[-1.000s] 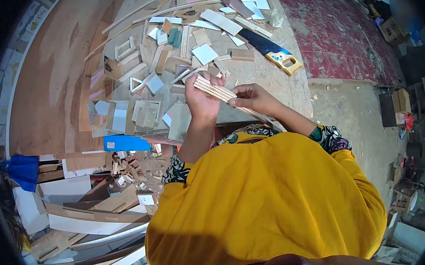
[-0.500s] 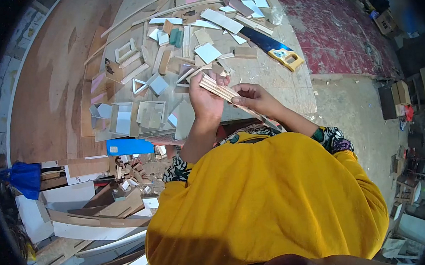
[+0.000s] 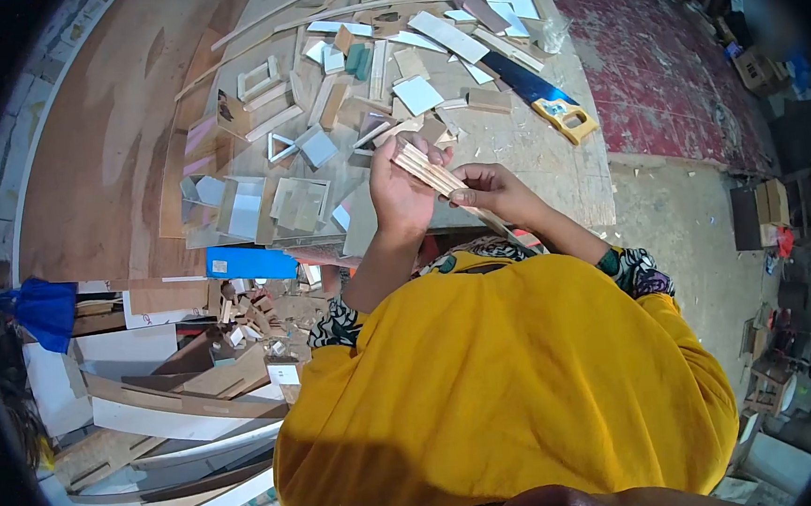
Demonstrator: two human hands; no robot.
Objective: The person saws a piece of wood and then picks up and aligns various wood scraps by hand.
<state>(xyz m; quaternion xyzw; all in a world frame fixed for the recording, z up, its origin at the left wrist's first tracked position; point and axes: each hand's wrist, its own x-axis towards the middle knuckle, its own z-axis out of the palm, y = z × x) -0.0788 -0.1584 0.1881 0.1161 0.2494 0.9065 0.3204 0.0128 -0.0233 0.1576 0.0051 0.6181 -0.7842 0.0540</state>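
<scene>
Diagonally, wooden strips [image 3: 429,170] cross left grip [image 3: 403,197], held near far end; right grip [image 3: 500,195] pinching them lower.

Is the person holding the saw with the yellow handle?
No, the saw lies on the worktable, while the left hand and right hand hold thin wooden strips.

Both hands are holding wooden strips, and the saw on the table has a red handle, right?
Not quite: the head view shows the saw has a yellow handle, not red. It does lie on the table, and the left hand and right hand do hold wooden strips.
</scene>
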